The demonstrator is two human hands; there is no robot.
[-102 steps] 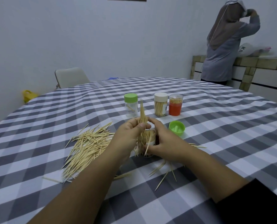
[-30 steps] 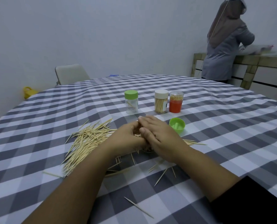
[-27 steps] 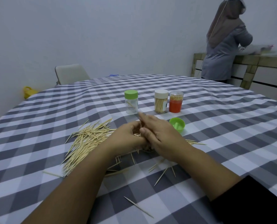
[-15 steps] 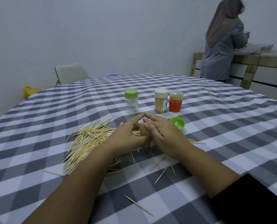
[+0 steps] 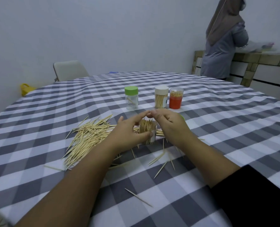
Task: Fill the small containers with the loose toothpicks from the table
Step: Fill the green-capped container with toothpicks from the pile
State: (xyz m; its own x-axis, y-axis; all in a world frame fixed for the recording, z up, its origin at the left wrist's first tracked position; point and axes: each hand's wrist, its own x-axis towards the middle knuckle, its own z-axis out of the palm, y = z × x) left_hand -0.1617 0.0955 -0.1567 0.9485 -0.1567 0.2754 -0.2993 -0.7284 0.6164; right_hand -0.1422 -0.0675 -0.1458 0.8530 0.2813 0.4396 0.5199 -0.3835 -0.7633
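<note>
A small clear container (image 5: 148, 131) packed with upright toothpicks stands on the checked tablecloth (image 5: 217, 128) between my hands. My left hand (image 5: 129, 131) grips its side, thumb across the front and index finger arched over the top. My right hand (image 5: 170, 126) hovers at its right, fingertips near the toothpick tips and close to my left index finger; whether it touches the container is unclear. A big heap of loose toothpicks (image 5: 87, 136) lies to the left. Stray toothpicks (image 5: 159, 168) are scattered in front. A green lid (image 5: 182, 117) peeks out behind my right hand.
Behind stand a nearly empty jar with a green cap (image 5: 131, 97), a white-capped jar of toothpicks (image 5: 161, 99) and an orange-based one (image 5: 176, 100). A chair (image 5: 69, 70) is at the far edge, a yellow thing (image 5: 25, 89) on the floor. A person (image 5: 224, 38) works at a counter (image 5: 258, 58).
The long bundle I held upright earlier now sits down inside the container. My right hand, which pressed flat over the top a second ago, has lifted and opened; more toothpicks lie scattered in front.
</note>
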